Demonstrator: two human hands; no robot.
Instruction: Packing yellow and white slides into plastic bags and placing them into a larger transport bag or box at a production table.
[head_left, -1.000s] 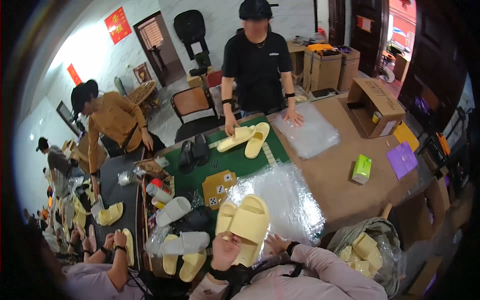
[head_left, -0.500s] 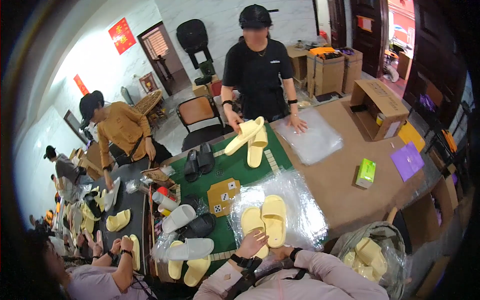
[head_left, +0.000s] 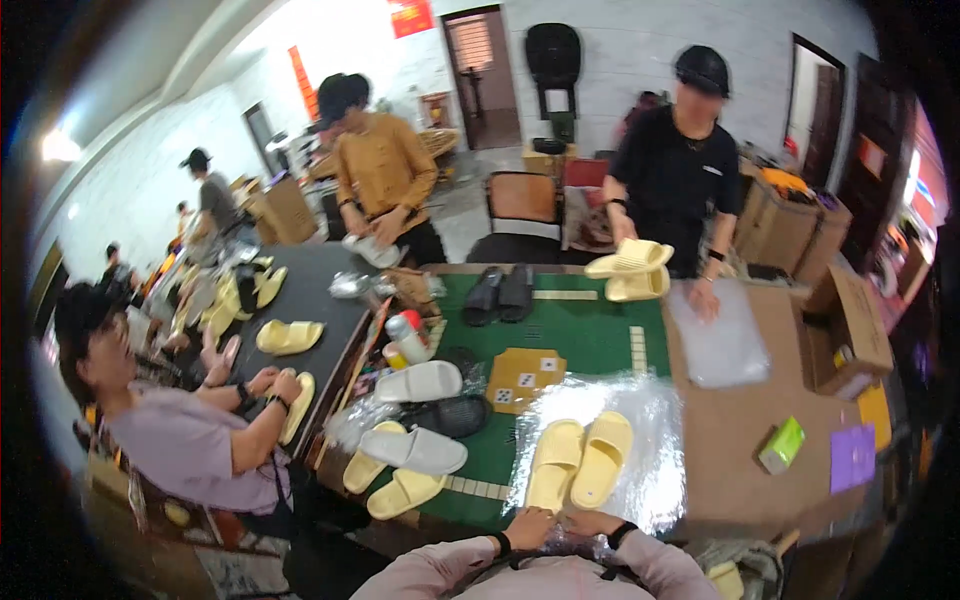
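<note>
A pair of pale yellow slippers lies before me on a stack of clear plastic bags, toes pointing away. My left hand is at the heel of the left slipper, its fingers bent and close together. Close beside it, my right hand rests near the heel of the right slipper, over the near edge of the bags. Its fingers look drawn in; what they pinch, if anything, is hidden. Both slippers lie flat, toes slightly apart.
Grey slippers, black slippers and more yellow ones lie left on the green mat. Across the table, a person in black holds yellow slippers. At right are a green pack, a purple sheet and a carton.
My view has swung left and up. My left hand has drawn back from the left slipper to its heel. The person opposite now holds two slippers together; the person in mustard has lifted a light slipper.
</note>
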